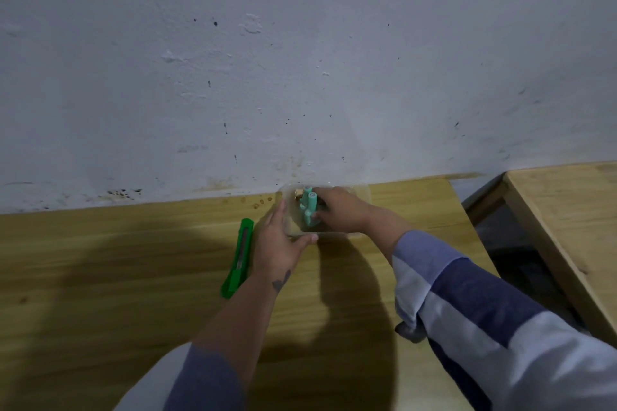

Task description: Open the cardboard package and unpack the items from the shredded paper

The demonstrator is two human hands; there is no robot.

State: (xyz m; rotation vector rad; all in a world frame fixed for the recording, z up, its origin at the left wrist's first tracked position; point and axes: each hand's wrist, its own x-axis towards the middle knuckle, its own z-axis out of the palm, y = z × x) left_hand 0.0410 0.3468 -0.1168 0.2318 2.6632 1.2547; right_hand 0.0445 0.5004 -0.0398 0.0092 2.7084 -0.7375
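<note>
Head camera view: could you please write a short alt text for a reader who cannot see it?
A person's right hand reaches into a clear plastic container on a wooden table and touches mint-green tubes, while the left hand steadies the container's near left corner. A green utility knife lies left of the hands, below a stained white wall.

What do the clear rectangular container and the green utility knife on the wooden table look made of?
Clear rectangular container: likely thin glossy plastic; the table shows through its walls. Green utility knife: smooth moulded plastic body, with a grey strip down its middle, probably metal.
</note>
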